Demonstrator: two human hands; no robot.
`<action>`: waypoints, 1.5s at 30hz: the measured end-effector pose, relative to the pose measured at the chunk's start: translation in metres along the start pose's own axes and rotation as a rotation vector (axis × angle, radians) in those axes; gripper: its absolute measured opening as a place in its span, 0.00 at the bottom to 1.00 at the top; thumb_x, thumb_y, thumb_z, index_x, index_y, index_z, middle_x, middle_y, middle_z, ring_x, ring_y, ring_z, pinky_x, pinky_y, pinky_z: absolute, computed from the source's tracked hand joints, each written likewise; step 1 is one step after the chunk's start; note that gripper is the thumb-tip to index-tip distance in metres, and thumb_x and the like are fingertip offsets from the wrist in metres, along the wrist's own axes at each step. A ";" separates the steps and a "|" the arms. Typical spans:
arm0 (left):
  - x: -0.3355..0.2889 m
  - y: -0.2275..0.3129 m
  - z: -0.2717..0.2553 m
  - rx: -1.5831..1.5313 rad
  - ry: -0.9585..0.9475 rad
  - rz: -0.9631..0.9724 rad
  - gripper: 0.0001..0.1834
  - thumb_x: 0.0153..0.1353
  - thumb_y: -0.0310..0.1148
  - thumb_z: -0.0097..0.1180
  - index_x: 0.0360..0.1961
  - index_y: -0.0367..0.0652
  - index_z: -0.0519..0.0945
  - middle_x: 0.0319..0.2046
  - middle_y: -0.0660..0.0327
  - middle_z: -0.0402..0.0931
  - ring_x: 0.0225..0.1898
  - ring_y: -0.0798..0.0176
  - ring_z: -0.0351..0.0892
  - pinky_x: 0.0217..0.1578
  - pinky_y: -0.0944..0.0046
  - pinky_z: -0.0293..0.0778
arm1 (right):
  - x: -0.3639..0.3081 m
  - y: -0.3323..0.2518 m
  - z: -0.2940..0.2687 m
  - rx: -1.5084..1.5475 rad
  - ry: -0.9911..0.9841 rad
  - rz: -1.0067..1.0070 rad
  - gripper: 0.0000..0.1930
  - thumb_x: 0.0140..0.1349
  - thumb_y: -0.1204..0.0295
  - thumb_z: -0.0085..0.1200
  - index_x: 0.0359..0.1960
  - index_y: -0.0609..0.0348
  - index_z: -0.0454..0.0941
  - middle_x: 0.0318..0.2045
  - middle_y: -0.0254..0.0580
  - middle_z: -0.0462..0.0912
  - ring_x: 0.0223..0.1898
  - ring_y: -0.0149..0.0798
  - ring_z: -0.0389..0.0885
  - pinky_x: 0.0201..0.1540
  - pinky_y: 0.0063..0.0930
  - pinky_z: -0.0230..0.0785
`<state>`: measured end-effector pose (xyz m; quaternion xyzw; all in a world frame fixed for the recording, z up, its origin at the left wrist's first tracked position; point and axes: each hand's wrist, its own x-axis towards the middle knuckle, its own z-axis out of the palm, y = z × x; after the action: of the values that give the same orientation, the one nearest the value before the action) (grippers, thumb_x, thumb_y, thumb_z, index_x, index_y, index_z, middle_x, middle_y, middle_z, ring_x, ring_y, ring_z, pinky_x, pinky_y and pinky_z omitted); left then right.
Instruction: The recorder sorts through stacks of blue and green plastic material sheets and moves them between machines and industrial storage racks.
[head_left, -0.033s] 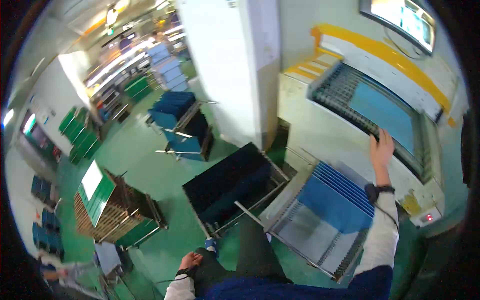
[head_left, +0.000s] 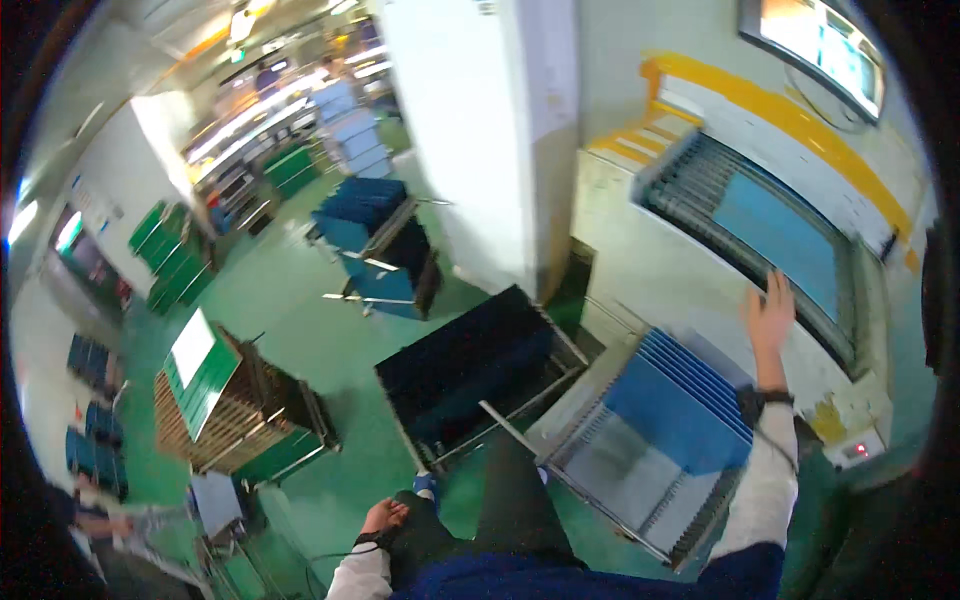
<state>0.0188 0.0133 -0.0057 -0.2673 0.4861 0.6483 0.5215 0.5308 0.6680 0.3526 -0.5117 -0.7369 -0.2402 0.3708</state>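
Observation:
My right hand (head_left: 769, 318) is held out, fingers stretched, at the near edge of a roller conveyor machine (head_left: 690, 190). Nothing is in its grasp, and I cannot tell whether the fingertips touch the edge. On the rollers lies a flat blue panel (head_left: 780, 235), just beyond those fingers. Below the right forearm stands a slotted rack (head_left: 640, 500) with several blue panels (head_left: 670, 390) upright in its far part. My left hand (head_left: 383, 516) hangs by my left thigh with its fingers curled and nothing visible in them.
Ahead of my legs sits a dark rack (head_left: 470, 375), with a white pillar (head_left: 470, 130) behind it. Another rack of blue panels (head_left: 375, 245) stands farther off. At left is a stack with a green top (head_left: 205, 375). A screen (head_left: 820, 50) hangs above the machine.
My right hand has drawn back slightly from the machine's edge, and its fingers have straightened. The view has shifted a little. My left hand stays by the thigh.

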 end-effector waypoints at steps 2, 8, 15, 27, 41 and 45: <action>-0.005 0.000 -0.011 -0.058 -0.080 0.013 0.11 0.62 0.35 0.39 0.34 0.35 0.62 0.31 0.48 0.69 0.33 0.48 0.72 0.32 0.56 0.74 | -0.030 -0.043 -0.023 0.044 -0.050 -0.077 0.25 0.56 0.63 0.49 0.54 0.59 0.64 0.58 0.49 0.61 0.59 0.49 0.57 0.60 0.43 0.49; -0.017 -0.004 0.025 -0.004 0.080 0.068 0.10 0.62 0.33 0.40 0.38 0.36 0.64 0.26 0.52 0.70 0.28 0.51 0.74 0.29 0.57 0.75 | -0.163 -0.102 -0.057 0.126 -0.423 -0.063 0.28 0.56 0.64 0.48 0.57 0.60 0.59 0.60 0.47 0.58 0.61 0.49 0.53 0.60 0.44 0.45; -0.023 -0.002 0.021 0.108 0.053 0.107 0.11 0.62 0.37 0.41 0.30 0.39 0.66 0.32 0.52 0.71 0.33 0.53 0.75 0.32 0.60 0.74 | -0.190 -0.127 -0.061 0.064 -0.495 -0.035 0.33 0.51 0.69 0.51 0.61 0.57 0.53 0.62 0.41 0.53 0.63 0.45 0.50 0.63 0.43 0.40; -0.007 -0.007 0.005 -0.009 0.033 0.142 0.13 0.61 0.35 0.44 0.35 0.33 0.67 0.29 0.51 0.71 0.29 0.53 0.75 0.26 0.61 0.76 | -0.166 -0.086 -0.026 -0.018 -0.450 0.057 0.23 0.58 0.58 0.46 0.51 0.57 0.67 0.52 0.45 0.68 0.53 0.46 0.65 0.54 0.43 0.55; -0.022 -0.009 0.003 -0.083 0.059 0.155 0.13 0.60 0.34 0.45 0.36 0.32 0.66 0.34 0.50 0.70 0.34 0.51 0.76 0.32 0.58 0.75 | -0.124 -0.012 0.057 0.412 -1.093 0.261 0.34 0.58 0.43 0.40 0.16 0.70 0.63 0.17 0.35 0.62 0.22 0.33 0.57 0.24 0.37 0.53; -0.017 -0.006 0.010 -0.142 -0.008 0.111 0.12 0.59 0.35 0.46 0.32 0.35 0.66 0.33 0.50 0.71 0.33 0.51 0.76 0.31 0.58 0.75 | -0.129 0.029 0.094 0.502 -1.183 0.263 0.35 0.58 0.43 0.40 0.22 0.73 0.69 0.19 0.37 0.68 0.23 0.34 0.63 0.27 0.34 0.58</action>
<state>0.0313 0.0147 0.0107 -0.2735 0.4508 0.7101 0.4665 0.5552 0.6729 0.1931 -0.5413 -0.7813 0.3085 0.0374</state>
